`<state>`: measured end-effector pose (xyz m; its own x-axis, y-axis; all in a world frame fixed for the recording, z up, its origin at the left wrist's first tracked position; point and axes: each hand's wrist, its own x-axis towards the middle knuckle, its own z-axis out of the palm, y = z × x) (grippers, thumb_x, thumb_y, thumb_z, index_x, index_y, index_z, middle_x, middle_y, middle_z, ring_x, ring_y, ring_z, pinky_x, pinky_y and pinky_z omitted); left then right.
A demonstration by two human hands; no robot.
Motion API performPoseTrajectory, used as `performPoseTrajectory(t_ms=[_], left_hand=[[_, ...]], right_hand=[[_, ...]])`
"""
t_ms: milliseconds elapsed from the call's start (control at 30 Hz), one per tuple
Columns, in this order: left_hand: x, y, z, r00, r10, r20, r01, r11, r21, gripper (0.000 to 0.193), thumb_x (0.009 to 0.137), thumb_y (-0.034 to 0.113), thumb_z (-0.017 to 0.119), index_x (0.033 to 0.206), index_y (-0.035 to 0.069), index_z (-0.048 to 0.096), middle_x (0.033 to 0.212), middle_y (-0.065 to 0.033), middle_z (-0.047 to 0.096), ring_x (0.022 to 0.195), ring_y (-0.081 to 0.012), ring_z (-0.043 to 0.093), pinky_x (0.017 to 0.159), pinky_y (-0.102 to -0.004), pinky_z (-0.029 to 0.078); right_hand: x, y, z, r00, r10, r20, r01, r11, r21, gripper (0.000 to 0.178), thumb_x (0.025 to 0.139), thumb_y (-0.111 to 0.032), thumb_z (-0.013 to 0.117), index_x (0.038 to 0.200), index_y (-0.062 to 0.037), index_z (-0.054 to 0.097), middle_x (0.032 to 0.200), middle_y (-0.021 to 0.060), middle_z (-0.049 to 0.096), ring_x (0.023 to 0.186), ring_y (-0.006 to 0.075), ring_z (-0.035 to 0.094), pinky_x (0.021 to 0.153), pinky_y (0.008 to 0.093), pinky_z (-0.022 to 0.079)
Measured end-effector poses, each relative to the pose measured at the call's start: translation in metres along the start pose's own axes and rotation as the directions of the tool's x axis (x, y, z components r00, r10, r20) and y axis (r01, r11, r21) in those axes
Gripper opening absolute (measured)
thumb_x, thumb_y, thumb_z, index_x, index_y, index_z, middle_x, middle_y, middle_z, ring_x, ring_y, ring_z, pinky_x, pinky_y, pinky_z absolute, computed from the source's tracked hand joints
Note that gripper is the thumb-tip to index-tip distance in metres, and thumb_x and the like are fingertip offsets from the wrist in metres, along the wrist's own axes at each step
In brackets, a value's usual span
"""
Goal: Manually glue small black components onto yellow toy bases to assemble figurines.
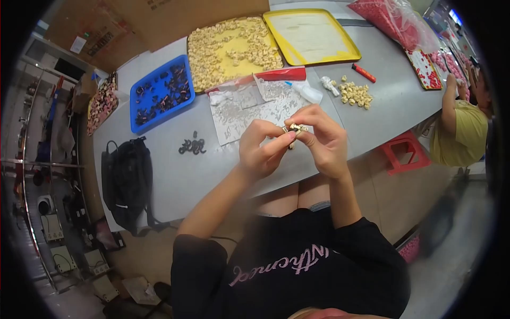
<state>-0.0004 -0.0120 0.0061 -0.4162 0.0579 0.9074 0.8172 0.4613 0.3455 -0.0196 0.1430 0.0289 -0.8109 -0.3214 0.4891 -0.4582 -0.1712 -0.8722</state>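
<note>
In front of my body, above the table's near edge, both hands meet at a small cream-coloured piece [297,128] with a dark bit at its underside. The fingertips of my left hand [257,149] pinch it from one side. From the other side my right hand [326,142] grips it between thumb and fingers, which hide much of its shape. Behind the hands lies a white sheet [226,119] strewn with small grey shapes. A pile of similar cream pieces [356,95] rests to the right, and several small black pieces [192,144] lie to the left.
A blue tray [134,121] holds dark pieces, and a yellow tray [239,45] cream ones. Another yellow tray [313,37] stands beside it. A black bag [127,183] lies at the left edge, a red tube [364,73] at the right. Another person [459,133] sits beyond a red stool [406,151].
</note>
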Motion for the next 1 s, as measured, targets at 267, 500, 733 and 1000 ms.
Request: performPoseTrajectory(t_ms=[267, 500, 733, 1000], left_hand=[[-0.002, -0.009, 0.000, 0.998, 0.019, 0.055, -0.020, 1.000, 0.015, 0.035, 0.069, 0.002, 0.071, 0.101, 0.014, 0.063, 0.084, -0.0014, 0.060, 0.069, -0.0192, 0.055, 0.056, -0.0286, 0.043], [-0.001, -0.010, 0.000, 0.992, 0.021, 0.121, -0.025, 0.999, 0.027, 0.031, 0.071, 0.003, 0.070, 0.099, 0.014, 0.063, 0.086, -0.0008, 0.062, 0.070, -0.0185, 0.056, 0.057, -0.0279, 0.045], [-0.004, -0.011, -0.001, 0.993, 0.069, 0.093, -0.072, 0.997, 0.030, 0.028, 0.071, 0.003, 0.069, 0.096, 0.012, 0.063, 0.086, -0.0015, 0.062, 0.072, -0.0182, 0.057, 0.058, -0.0280, 0.045], [-0.004, -0.007, -0.001, 0.990, 0.044, 0.138, -0.046, 0.999, 0.012, 0.028, 0.071, 0.003, 0.069, 0.096, 0.011, 0.061, 0.086, -0.0018, 0.062, 0.071, -0.0187, 0.057, 0.058, -0.0284, 0.045]], right_hand=[[0.003, 0.002, -0.006, 1.000, -0.001, 0.020, 0.004, 0.988, -0.157, 0.020, 0.075, 0.003, 0.064, 0.094, -0.0025, 0.069, 0.085, 0.0089, 0.063, 0.083, 0.0205, 0.058, 0.070, 0.0291, 0.046], [0.004, 0.003, -0.012, 0.999, -0.030, 0.042, 0.039, 0.975, -0.218, 0.020, 0.074, 0.002, 0.066, 0.093, -0.0025, 0.069, 0.084, 0.0094, 0.064, 0.081, 0.0218, 0.057, 0.072, 0.0304, 0.046], [0.002, 0.002, -0.010, 0.999, 0.029, 0.044, -0.023, 0.992, -0.120, 0.019, 0.075, 0.002, 0.065, 0.093, -0.0014, 0.069, 0.083, 0.0091, 0.064, 0.080, 0.0200, 0.057, 0.070, 0.0293, 0.045], [-0.001, 0.002, -0.013, 0.998, -0.007, 0.063, 0.019, 0.982, -0.186, 0.018, 0.075, 0.003, 0.065, 0.091, -0.0014, 0.069, 0.083, 0.0093, 0.064, 0.081, 0.0207, 0.058, 0.071, 0.0298, 0.046]])
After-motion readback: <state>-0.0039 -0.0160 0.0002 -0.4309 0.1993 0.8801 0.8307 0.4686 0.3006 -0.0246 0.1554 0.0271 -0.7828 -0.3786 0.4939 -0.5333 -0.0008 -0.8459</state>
